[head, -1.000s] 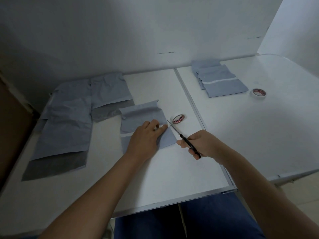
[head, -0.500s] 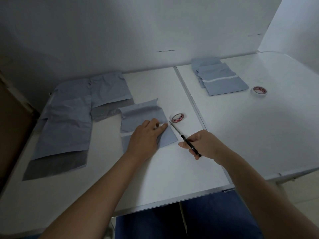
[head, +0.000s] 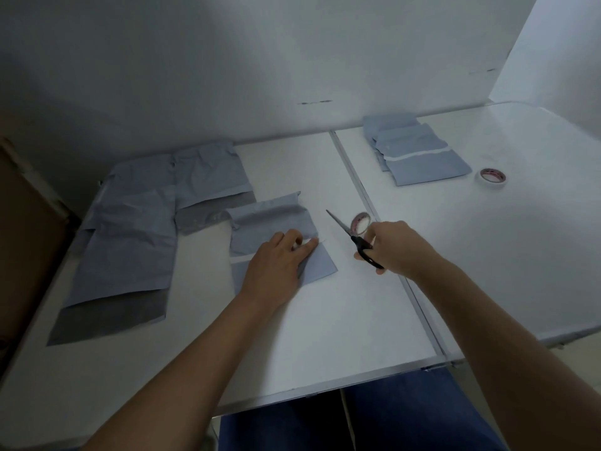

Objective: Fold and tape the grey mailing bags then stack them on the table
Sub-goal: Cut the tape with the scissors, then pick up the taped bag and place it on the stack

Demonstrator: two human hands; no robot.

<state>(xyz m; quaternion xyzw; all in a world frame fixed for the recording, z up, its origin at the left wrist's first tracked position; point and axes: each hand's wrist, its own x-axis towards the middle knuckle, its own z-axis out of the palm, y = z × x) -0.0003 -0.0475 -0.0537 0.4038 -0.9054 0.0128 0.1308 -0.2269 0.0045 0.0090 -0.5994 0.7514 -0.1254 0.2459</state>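
A folded grey mailing bag (head: 270,222) lies in the middle of the white table (head: 325,320), with a strip of tape across its fold. My left hand (head: 276,266) presses flat on the bag, fingertips at the tape near its right edge. My right hand (head: 393,247) grips black-handled scissors (head: 354,237), blades pointing up-left and apart from the bag. A tape roll (head: 361,222) sits just behind the scissors. A stack of folded, taped bags (head: 419,154) rests at the back right.
Unfolded grey bags (head: 130,242) spread over the table's left side. A second tape roll (head: 492,178) lies right of the stack. A seam runs between the two table halves. A white wall stands close behind; my legs are below the front edge.
The scissors in my right hand have moved right, away from the bag's taped edge. My left hand stays pressed on the bag.
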